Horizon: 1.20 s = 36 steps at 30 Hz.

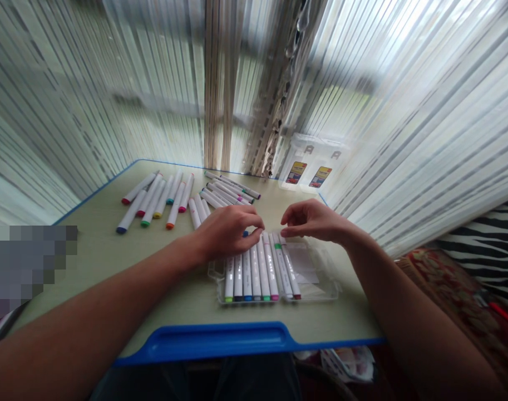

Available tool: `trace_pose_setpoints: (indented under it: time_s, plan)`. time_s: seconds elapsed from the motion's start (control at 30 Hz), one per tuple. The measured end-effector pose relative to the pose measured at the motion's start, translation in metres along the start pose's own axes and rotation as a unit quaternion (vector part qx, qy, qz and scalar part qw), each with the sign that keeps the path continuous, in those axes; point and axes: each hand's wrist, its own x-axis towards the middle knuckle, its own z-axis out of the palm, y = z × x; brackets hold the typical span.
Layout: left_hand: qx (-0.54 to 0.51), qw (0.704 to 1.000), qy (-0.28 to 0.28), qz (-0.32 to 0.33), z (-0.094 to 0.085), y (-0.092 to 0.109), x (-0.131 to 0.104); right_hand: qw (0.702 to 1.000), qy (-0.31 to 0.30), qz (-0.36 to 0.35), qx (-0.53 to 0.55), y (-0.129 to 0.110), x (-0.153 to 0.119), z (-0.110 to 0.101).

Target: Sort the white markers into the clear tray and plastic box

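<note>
A clear plastic marker case lies open on the table, holding a row of white markers with coloured ends. My left hand rests over the far ends of the markers at the left, its fingers curled and thumb close to the fingertips. Whether a marker end sits in that pinch is hidden. Just beyond the markers at the right, my right hand has its thumb and index finger apart, close to a marker with a green band. Nothing shows between those fingers.
Loose markers lie at the table's far left, and another pile lies behind my left hand. A clear case part with two labels stands against the curtain. A blue tray edge runs along the front.
</note>
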Motion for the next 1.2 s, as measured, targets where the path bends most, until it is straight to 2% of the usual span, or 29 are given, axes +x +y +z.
trace_pose_setpoints:
  time_s: [0.17,0.3,0.4,0.53,0.63,0.77,0.87,1.2]
  plan:
    - [0.02,1.0,-0.002,-0.024,0.002,0.003,0.001,0.999,0.015,-0.033,0.002,-0.002,0.0,0.006]
    - [0.033,0.998,0.004,-0.045,0.002,0.003,0.002,0.998,0.053,-0.042,-0.021,-0.004,0.001,0.012]
    - [0.035,0.997,0.029,-0.069,0.0,-0.001,0.004,0.993,0.087,-0.058,-0.049,-0.002,0.002,0.015]
    - [0.045,0.984,0.101,-0.137,-0.013,-0.013,0.005,0.981,0.136,-0.087,-0.106,0.004,0.004,0.016]
    - [0.111,0.964,0.107,-0.218,-0.028,-0.031,0.002,0.974,0.147,-0.101,-0.142,0.006,0.004,0.016]
    - [0.159,0.941,0.034,-0.297,-0.04,-0.056,-0.003,0.971,0.144,-0.105,-0.158,0.006,0.005,0.017]
    - [0.164,0.932,-0.03,-0.321,-0.042,-0.066,-0.006,0.971,0.149,-0.11,-0.149,0.007,0.006,0.017]
    - [0.21,0.903,-0.1,-0.36,-0.047,-0.057,-0.006,0.978,0.132,-0.097,-0.125,0.005,0.006,0.019]
